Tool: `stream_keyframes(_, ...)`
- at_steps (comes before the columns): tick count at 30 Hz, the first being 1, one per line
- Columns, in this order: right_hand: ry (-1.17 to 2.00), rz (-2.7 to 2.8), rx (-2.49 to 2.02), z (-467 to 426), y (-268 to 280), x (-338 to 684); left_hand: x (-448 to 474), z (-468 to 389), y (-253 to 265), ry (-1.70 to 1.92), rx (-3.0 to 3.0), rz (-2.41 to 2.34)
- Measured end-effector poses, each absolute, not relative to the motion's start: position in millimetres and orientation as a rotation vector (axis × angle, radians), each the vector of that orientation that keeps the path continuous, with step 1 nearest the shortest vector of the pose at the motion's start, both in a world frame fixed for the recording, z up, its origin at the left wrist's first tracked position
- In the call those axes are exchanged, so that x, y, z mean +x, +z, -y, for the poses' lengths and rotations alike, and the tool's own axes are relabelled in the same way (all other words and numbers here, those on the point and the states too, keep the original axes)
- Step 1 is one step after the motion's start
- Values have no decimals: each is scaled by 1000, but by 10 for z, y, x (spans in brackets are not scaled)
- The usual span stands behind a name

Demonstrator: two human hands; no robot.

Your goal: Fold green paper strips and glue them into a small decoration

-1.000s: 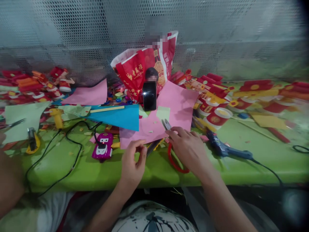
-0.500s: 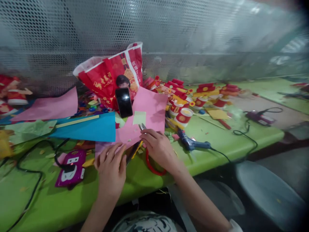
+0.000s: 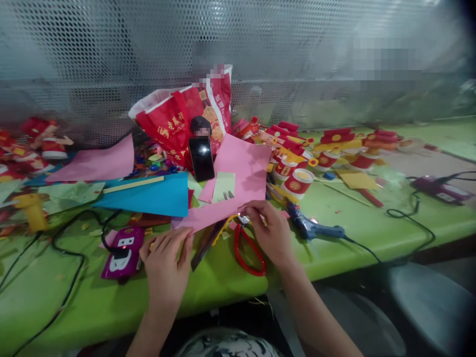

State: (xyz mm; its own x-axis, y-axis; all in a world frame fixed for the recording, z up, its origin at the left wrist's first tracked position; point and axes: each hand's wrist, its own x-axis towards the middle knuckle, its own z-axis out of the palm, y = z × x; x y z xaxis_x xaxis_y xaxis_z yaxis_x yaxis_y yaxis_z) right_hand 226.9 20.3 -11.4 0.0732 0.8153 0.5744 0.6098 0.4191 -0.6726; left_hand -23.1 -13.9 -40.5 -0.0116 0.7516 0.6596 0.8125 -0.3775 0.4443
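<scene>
A narrow strip of pink paper stretches between my two hands over the table. My left hand is closed in a pinch at the strip's left end. At its right end, my right hand pinches the paper between thumb and fingers. Scissors with red handles lie beside and partly under my right hand, their blade tips showing past the strip. Behind the strip, a larger pink sheet has a small pale green paper on it. A dark flat blade or ruler lies below the strip.
A phone stands against a red bag. Right of my hands lies a blue glue gun with a trailing cord. A purple power strip, blue paper and red paper cups surround the work area on the green table.
My right hand has moved off the scissors, which now rest on the table, and pinches the pink strip. The strip is now held between both hands. The view has shifted left.
</scene>
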Motion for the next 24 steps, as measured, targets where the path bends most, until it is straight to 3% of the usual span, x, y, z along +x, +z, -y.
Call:
stream_keyframes(11,296,1464,-1367,-237,-184,2311,-240,178,-299,-2082,-1940,2263)
stream_keyframes(17,221,1478,-1462,-264,-199,2349,-193,168,-217,-2066,-2011,2196)
stream_keyframes(24,102,1298,-1397,-226,-206,2315,-186,215,-232,-1824,-2115,1745)
